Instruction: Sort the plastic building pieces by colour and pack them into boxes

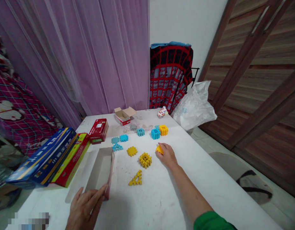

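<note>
My left hand [86, 204] is at the near end of a long open cardboard box [111, 172], with its fingers across the end and against the right wall. The box's inside is pale, and its flap lies out to the left. Farther right, my right hand [168, 155] grips a yellow notched building block [159, 149] low over the table. Its far part is hidden by the fingers. Close by lie a yellow latticed block cluster [145, 160], a flat yellow piece [132, 151] and a yellow triangular piece [136, 179].
Blue pieces [124, 138], a blue cluster [155, 134] and a yellow cluster [163, 130] lie farther back on the white table [159, 204]. Stacked blue boxes [49, 156] and a red box [98, 131] line the left. A small open box [124, 116] stands behind; a white bag [194, 107] is beyond the right edge.
</note>
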{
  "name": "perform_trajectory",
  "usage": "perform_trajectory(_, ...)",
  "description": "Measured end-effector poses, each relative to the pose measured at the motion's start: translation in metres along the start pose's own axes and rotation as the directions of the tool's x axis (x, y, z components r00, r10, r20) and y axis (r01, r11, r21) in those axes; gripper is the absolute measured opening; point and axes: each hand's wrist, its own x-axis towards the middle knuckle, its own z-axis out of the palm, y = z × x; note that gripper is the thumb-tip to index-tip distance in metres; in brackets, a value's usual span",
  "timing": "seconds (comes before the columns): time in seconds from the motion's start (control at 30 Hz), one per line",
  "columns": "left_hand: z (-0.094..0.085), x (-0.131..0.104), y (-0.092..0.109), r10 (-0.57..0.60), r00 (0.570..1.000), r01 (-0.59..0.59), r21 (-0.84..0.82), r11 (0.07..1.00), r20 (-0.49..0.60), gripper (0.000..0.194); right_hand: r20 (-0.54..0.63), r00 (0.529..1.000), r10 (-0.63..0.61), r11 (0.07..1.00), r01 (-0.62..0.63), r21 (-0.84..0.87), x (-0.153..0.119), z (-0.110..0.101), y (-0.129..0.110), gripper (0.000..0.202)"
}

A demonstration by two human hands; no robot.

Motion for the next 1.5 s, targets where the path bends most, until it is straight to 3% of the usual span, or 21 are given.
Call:
perform_trajectory(0.17, 0.004, -0.002, -0.004, -0.015, 1.0, 0.015, 0.015, 1.0, 0.012, 0.035, -0.207, 0.977, 0.043, 0.992, -0.017, 0.124, -0.008, -0.004, -0.002, 0.034)
perform_trajectory(0.3, 0.003, 0.0, -0.001, -0.019, 0.999, 0.019, 0.012, 1.0, 0.033, 0.034, -0.239, 0.971, 0.018, 0.969, 0.042, 0.243, -0.024, -0.01, -0.035, 0.027)
perform_trajectory(0.43, -0.001, 0.003, 0.008, -0.086, 0.996, 0.087, -0.023, 0.996, 0.026, 0.031, -0.134, 0.987, -0.089, 0.948, 0.125, 0.293, -0.041, -0.018, -0.076, 0.028)
perform_trajectory(0.57, -0.001, 0.003, 0.012, -0.141, 0.987, 0.145, -0.056, 0.988, 0.071, 0.032, -0.101, 0.971, -0.216, 0.924, 0.236, 0.299, -0.059, -0.028, -0.107, 0.025)
perform_trajectory(0.7, -0.001, 0.003, 0.014, -0.176, 0.979, 0.184, -0.075, 0.98, 0.101, 0.033, 0.097, 0.888, -0.449, 0.852, 0.393, 0.347, -0.076, -0.036, -0.129, 0.024)
perform_trajectory(0.77, -0.002, 0.004, 0.016, -0.189, 0.975, 0.198, -0.072, 0.978, 0.117, 0.033, 0.228, 0.847, -0.479, 0.856, 0.393, 0.337, -0.08, -0.04, -0.135, 0.027)
perform_trajectory(0.97, 0.0, 0.004, 0.019, -0.19, 0.976, 0.197, -0.064, 0.978, 0.105, 0.033, 0.426, 0.815, -0.394, 0.919, 0.349, 0.183, -0.08, -0.044, -0.143, 0.035)
perform_trajectory(1.2, 0.003, 0.002, 0.019, -0.174, 0.983, 0.176, -0.035, 0.984, 0.05, 0.033, 0.64, 0.761, -0.111, 0.972, 0.218, -0.091, -0.07, -0.047, -0.166, 0.024)
perform_trajectory(1.3, 0.004, 0.001, 0.018, -0.165, 0.985, 0.166, -0.024, 0.986, 0.043, 0.034, 0.666, 0.746, -0.015, 0.966, 0.184, -0.184, -0.067, -0.051, -0.178, 0.024)
perform_trajectory(1.4, 0.004, 0.001, 0.018, -0.156, 0.987, 0.156, -0.021, 0.987, 0.038, 0.035, 0.667, 0.745, 0.004, 0.972, 0.153, -0.177, -0.061, -0.06, -0.185, 0.027)
perform_trajectory(1.5, 0.006, 0.002, 0.018, -0.148, 0.988, 0.149, -0.016, 0.989, 0.036, 0.034, 0.577, 0.817, -0.01, 0.976, 0.134, -0.172, -0.04, -0.065, -0.187, 0.03)
